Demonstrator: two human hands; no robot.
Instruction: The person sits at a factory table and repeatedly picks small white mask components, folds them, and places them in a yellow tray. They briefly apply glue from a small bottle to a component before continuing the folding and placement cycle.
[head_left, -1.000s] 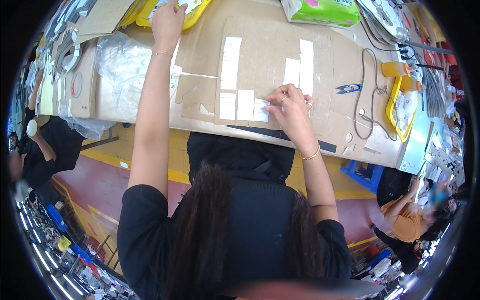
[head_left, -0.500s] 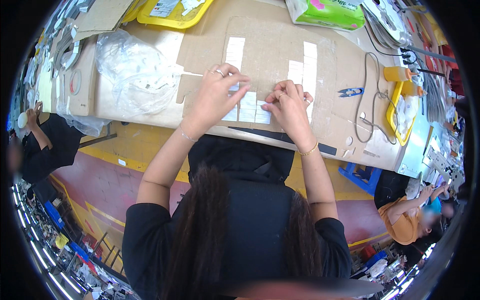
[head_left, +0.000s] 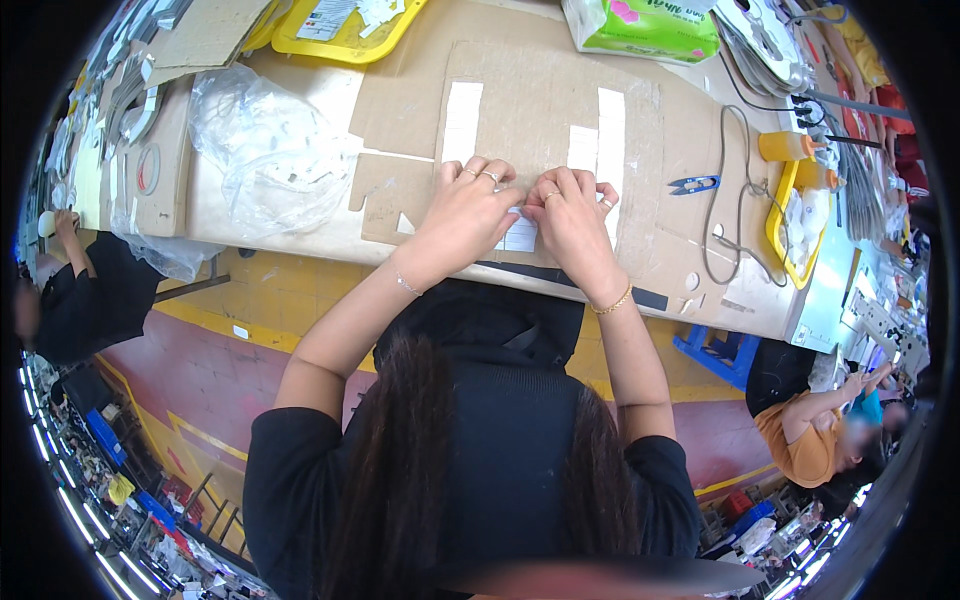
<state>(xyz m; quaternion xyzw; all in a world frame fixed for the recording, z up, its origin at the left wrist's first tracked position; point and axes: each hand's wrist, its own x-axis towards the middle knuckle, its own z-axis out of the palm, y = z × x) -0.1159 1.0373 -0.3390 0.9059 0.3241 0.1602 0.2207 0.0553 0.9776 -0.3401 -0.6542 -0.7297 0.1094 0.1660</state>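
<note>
A flat brown cardboard sheet [head_left: 540, 80] lies on the table before me, with rows of small white labels on it. One white strip of labels [head_left: 461, 120] runs up its left part, and a longer strip [head_left: 611, 130] with a shorter one beside it stands to the right. My left hand [head_left: 468, 215] and my right hand [head_left: 572, 218] are close together over the near part of the sheet. Both have bent, closed fingers, the tips almost meeting above a group of white labels [head_left: 517, 238]. What lies between the fingertips is hidden.
Left of the sheet is a crumpled clear plastic bag [head_left: 275, 150]. Blue thread snips [head_left: 694, 185] and a grey cord [head_left: 728, 150] lie to the right, near a yellow tray [head_left: 787, 250]. A green tissue pack [head_left: 650, 30] and another yellow tray [head_left: 345, 45] sit at the back.
My left hand has moved right and nearer, its fingers drawing in toward my right hand. It now covers labels that showed before. My right hand has shifted slightly.
</note>
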